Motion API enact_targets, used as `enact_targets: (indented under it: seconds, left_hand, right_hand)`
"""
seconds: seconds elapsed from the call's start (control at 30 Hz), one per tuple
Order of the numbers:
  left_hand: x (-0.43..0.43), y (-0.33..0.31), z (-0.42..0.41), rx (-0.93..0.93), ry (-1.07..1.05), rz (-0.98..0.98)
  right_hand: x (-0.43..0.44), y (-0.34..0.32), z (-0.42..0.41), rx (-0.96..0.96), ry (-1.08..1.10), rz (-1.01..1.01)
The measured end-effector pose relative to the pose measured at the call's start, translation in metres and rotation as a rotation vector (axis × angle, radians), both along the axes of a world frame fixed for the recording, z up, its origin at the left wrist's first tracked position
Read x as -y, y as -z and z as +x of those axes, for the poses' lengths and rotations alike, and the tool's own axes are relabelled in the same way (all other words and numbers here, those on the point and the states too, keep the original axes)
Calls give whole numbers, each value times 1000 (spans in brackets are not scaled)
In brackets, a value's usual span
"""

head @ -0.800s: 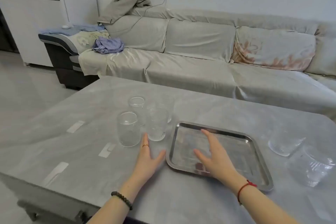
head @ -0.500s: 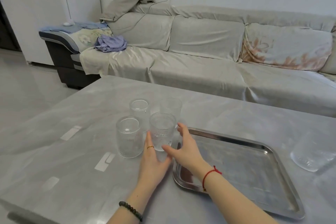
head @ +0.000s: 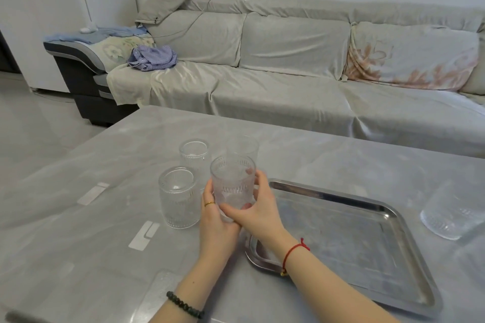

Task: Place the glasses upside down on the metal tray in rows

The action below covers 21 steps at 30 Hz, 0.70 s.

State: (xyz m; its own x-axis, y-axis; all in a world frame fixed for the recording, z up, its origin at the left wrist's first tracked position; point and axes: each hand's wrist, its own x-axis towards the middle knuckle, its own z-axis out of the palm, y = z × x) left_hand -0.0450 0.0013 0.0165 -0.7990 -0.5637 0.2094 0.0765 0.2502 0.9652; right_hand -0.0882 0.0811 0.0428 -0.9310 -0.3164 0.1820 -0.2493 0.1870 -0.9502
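Both hands wrap a clear ribbed glass (head: 232, 181), upright, just left of the metal tray (head: 351, 238). My left hand (head: 214, 217) holds its lower left side and my right hand (head: 258, 210) grips its right side and base. Three more ribbed glasses stand upright close by: one to the left (head: 178, 196), one behind that (head: 194, 156), and one behind the held glass (head: 242, 145). Nothing lies on the tray. Another glass (head: 450, 214) lies on its side right of the tray.
The grey table (head: 105, 165) bears white tape strips (head: 143, 235) on its left part. A covered sofa (head: 288, 86) with clothes on it runs behind the table's far edge. A white cabinet stands at far left.
My right hand left the tray and moved left to the glass. Both hands closed around the glass; it sits higher in view than before.
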Motion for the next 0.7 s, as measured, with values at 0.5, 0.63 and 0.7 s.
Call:
enact_targets:
  seconds: [0.5, 0.63, 0.7]
  left_hand:
    - [-25, -30, -30, 404, 515, -230]
    - [-27, -22, -31, 360, 479, -278]
    - [-27, -23, -39, 318, 466, -307]
  right_hand:
    - [-108, -71, -52, -81, 142, 486]
    - [-102, -65, -56, -144, 70, 589]
    - [-96, -62, -57, -165, 25, 627]
